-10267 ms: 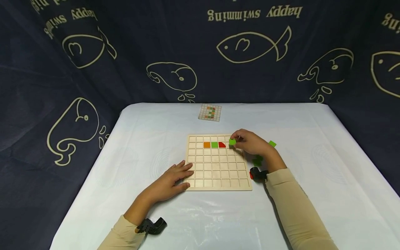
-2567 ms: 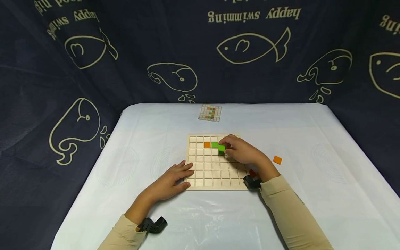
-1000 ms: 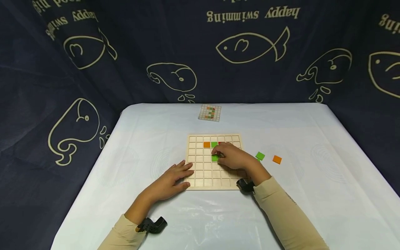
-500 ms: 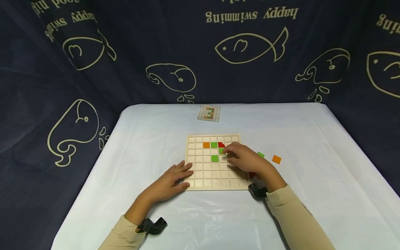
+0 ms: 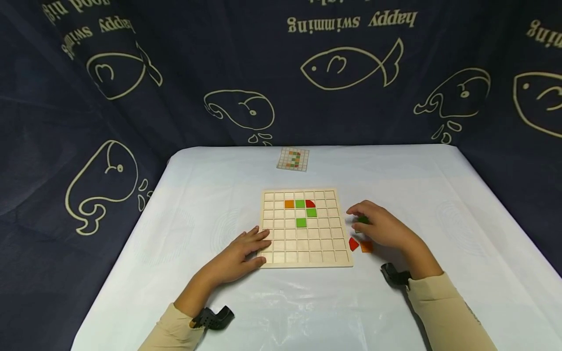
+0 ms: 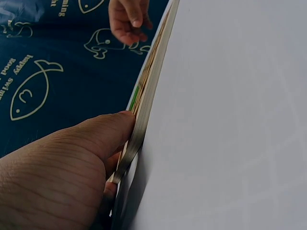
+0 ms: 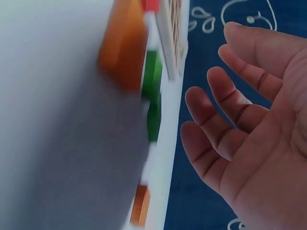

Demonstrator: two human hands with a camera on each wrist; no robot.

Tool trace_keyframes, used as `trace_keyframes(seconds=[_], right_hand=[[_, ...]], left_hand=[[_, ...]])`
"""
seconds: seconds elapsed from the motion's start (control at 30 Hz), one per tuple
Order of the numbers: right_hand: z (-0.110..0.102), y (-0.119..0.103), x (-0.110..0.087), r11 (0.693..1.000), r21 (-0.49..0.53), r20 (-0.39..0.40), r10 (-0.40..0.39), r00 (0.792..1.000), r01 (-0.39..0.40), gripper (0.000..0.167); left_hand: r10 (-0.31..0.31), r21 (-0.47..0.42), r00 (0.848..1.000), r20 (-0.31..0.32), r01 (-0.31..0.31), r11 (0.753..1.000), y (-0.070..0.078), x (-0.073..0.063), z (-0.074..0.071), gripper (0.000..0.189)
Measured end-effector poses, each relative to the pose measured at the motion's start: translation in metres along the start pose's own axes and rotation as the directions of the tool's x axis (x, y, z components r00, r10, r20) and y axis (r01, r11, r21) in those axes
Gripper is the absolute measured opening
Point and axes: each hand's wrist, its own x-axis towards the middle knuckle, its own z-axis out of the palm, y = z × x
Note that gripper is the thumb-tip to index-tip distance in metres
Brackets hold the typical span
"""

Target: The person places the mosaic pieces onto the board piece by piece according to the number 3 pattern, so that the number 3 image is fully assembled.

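The wooden grid board lies flat with an orange tile, a green tile and a red quarter-round tile in one row. Below them sit two more green tiles, one under the red and one lower left. My left hand rests on the board's left edge, fingers extended. Right of the board, my right hand hovers over loose green tiles. In the right wrist view its fingers are loosely bent and hold nothing.
A red tile and an orange tile lie beside the board's right edge. Another orange tile shows in the right wrist view. A small pattern card lies at the table's far side, before a dark printed cloth.
Two green tiles have been set in the board below the top row. My right hand has let go and moved right, off the board, to the loose tiles. My left hand has stayed put.
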Motion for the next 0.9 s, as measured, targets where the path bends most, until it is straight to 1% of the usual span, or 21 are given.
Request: trace_keyframes(seconds=[0.07,0.3,0.53,0.73,0.9], right_hand=[[-0.004,0.005,-0.005,1.000,-0.010,-0.012,0.021,1.000,-0.021,0.029],[-0.018,0.024,-0.021,0.999,-0.013,-0.063,0.049,0.997,-0.050,0.030],[-0.029,0.036,-0.037,0.995,-0.049,-0.097,0.079,0.992,-0.085,0.033],[-0.035,0.049,-0.043,0.993,-0.062,-0.106,0.090,0.990,-0.097,0.035],[-0.034,0.058,-0.044,0.991,-0.066,-0.098,0.105,0.990,-0.112,0.035]], left_hand=[[-0.001,0.000,1.000,0.000,0.001,1.000,0.000,0.000,0.000,0.049],[-0.003,0.002,1.000,0.001,0.003,1.000,0.000,0.000,0.000,0.050],[-0.001,-0.004,1.000,-0.002,0.001,1.000,-0.001,0.000,0.001,0.050],[-0.002,-0.005,1.000,-0.002,0.002,1.000,-0.002,0.000,0.001,0.050],[0.002,-0.007,1.000,-0.005,-0.002,1.000,-0.003,0.000,0.002,0.051]])
